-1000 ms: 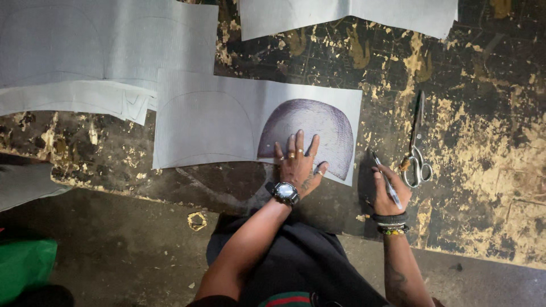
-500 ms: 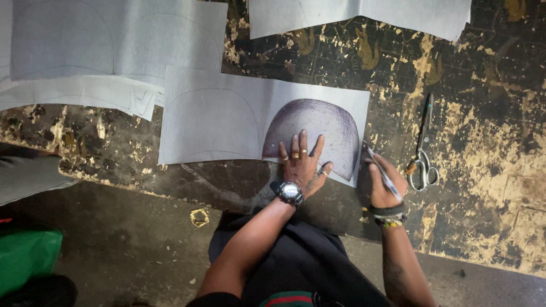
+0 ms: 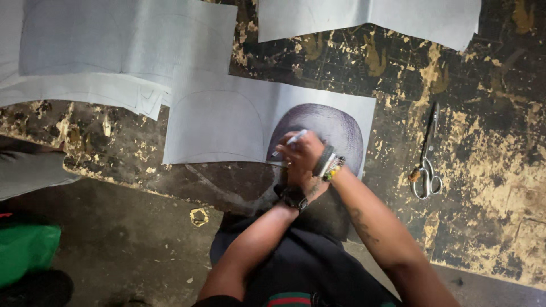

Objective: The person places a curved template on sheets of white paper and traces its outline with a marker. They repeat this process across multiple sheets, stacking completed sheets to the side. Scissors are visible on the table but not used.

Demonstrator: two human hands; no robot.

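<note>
Two hands crossed over a domed pattern: right hand pinching a pen, left hand unclear.

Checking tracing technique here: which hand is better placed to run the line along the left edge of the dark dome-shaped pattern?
Right. The right hand has a grip on the pen, its tip at the dome-shaped pattern's left edge. The left hand lies mostly hidden beneath it.

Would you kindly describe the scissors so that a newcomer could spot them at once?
Start at the worn, dark worktable with its flaking yellowish patches. To the right of the white sheet bearing the purple dome-shaped piece, the scissors lie alone on bare tabletop, handles nearest the person. They are the only metal tool there.
</note>
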